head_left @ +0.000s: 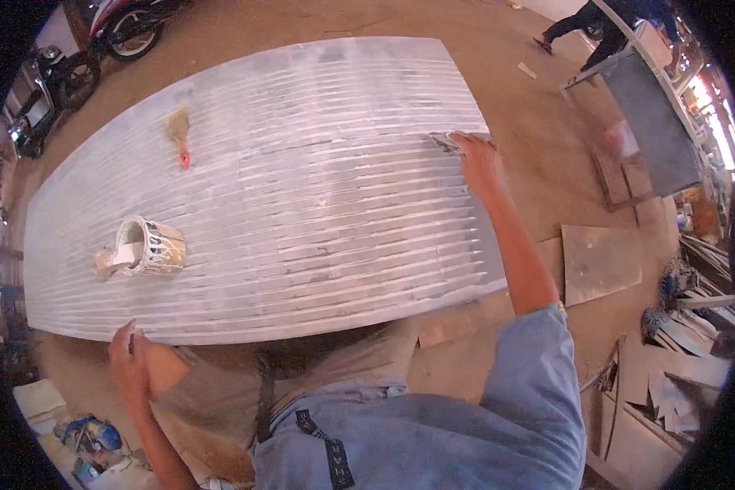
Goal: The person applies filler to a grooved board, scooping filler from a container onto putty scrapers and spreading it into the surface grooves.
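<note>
A large ribbed panel, grey with white streaks along its grooves, lies in front of me. At its right end, my right hand is closed on a thin grey flat piece smeared with white, pressed against the ribs. Its exact kind is not clear. My left hand is by the near left edge of the panel, fingers curled together; anything in them is too small to make out. A white-smeared bucket stands on the panel's left part, with a brush lying at its mouth. Farther back lies a red-handled paintbrush.
Motorcycles are parked at the far left. A grey box-like frame stands to the right, with a person's legs behind it. A flat board and scrap pieces lie at right. A blue tool is at lower left.
</note>
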### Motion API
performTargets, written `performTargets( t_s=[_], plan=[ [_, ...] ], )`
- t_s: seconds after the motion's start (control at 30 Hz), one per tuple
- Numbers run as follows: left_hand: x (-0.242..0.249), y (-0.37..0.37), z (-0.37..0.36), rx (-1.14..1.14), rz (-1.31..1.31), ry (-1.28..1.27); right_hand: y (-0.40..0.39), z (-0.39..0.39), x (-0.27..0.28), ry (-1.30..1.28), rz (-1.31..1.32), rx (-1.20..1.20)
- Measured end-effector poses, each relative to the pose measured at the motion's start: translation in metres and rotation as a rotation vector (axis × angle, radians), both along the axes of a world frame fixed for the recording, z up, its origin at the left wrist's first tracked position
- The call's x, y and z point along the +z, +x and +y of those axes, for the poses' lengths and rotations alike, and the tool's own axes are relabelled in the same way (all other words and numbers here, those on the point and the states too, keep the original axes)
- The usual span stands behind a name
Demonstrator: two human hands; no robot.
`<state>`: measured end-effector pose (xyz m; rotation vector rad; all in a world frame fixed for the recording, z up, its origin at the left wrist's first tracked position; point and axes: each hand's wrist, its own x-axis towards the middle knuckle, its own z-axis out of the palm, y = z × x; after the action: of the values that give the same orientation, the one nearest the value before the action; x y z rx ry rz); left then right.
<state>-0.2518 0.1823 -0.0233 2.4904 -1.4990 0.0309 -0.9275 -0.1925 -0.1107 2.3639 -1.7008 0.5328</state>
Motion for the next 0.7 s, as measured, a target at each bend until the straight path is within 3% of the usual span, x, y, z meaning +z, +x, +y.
performTargets(
  t_s=[0.07,0.2,0.3,0.37,0.57,0.7],
  plan=[
    [-0.001,0.003,0.0,-0.062,-0.009,0.01,0.004,-0.019,0.003,0.19,0.071,-0.141],
    [-0.015,0.017,-0.004,-0.05,-0.061,0.046,-0.01,-0.018,-0.009,0.14,0.109,-0.062],
    [-0.024,0.03,-0.006,-0.002,0.104,0.022,-0.016,-0.017,-0.007,0.171,0.071,-0.032],
    [-0.02,0.028,-0.003,-0.05,-0.041,0.041,-0.015,-0.018,-0.01,0.173,0.044,-0.058],
    [-0.037,0.047,-0.002,-0.042,0.018,-0.006,-0.029,0.028,-0.01,0.206,0.023,0.015],
    [-0.021,0.025,-0.006,-0.008,-0.024,0.039,-0.024,0.066,0.0,0.238,0.022,0.001]
  ],
)
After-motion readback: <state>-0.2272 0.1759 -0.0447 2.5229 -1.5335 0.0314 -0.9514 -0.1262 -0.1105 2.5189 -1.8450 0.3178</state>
